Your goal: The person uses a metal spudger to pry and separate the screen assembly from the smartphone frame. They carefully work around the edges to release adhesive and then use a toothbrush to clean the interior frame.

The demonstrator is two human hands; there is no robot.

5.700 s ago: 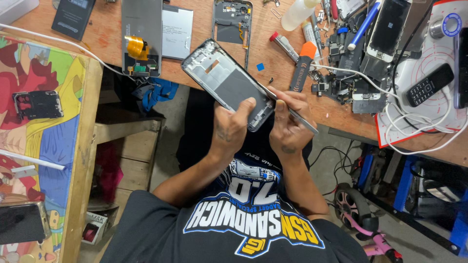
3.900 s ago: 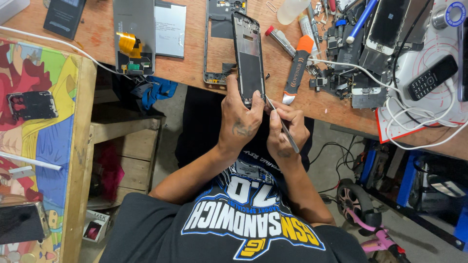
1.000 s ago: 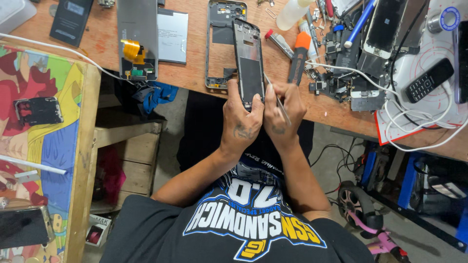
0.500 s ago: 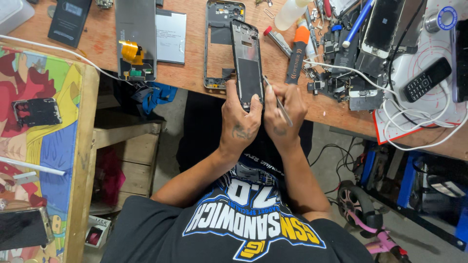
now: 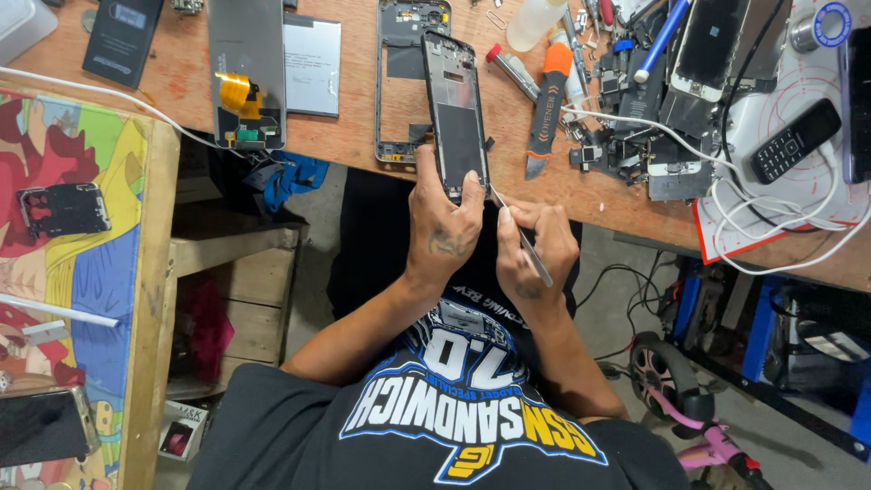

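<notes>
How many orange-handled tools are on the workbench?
1: an orange-handled tool lies on the bench just right of the phone frame held in the left hand. Clutter may hide others.

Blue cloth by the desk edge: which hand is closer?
Left. The left hand, gripping the phone frame, is to the cloth's right; the right hand, holding a thin tool, is farther right.

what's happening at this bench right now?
A person is working on a stripped phone frame, gripping its lower end in the left hand so it stands up over the edge of the wooden workbench. The right hand holds thin metal tweezers with the tip at the frame's lower right corner. A second empty phone frame lies flat on the bench behind it, an orange-handled pry tool and loose phone parts to the right.
</notes>
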